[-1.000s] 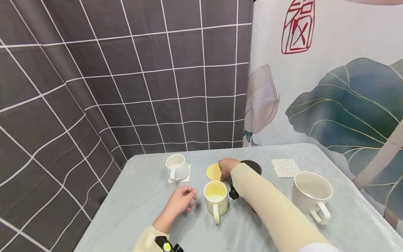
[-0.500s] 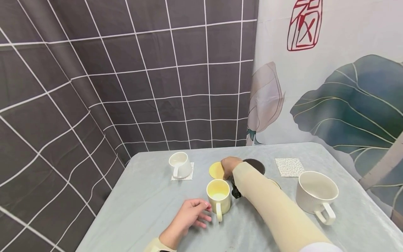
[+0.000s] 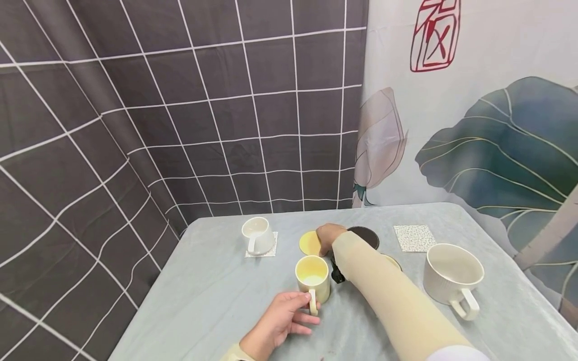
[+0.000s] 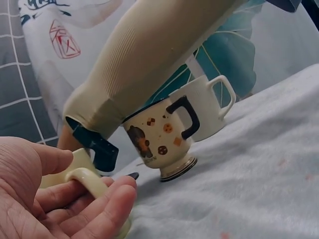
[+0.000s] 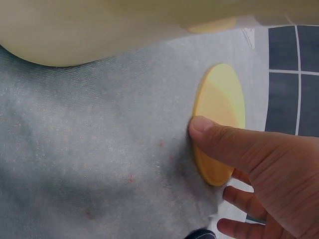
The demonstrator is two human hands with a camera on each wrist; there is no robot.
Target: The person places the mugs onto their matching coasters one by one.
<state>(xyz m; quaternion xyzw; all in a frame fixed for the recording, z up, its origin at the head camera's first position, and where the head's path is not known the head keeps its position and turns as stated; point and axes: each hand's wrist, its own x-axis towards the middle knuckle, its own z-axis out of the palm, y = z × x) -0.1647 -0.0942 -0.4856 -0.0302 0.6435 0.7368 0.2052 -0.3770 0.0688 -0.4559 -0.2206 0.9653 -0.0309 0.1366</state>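
The right arm [image 3: 384,286] stretches far out in front and leans to the left, in a long cream sleeve [image 3: 406,321]. At its end, the right hand [image 5: 284,184] makes a pinch, with its thumb [image 5: 219,142] almost straight and some fingers bent below. The left hand [image 3: 286,318] is closer to the person. Its wrist [image 3: 258,345] is bare, its thumb [image 4: 52,158] sits up away from the fingers [image 4: 112,209], and they bend just a little.

White cup [image 3: 264,242] on speckled square coaster [image 3: 274,244], left; large white mug [image 3: 444,281], right; dark gridded curtain [image 3: 230,120] behind.
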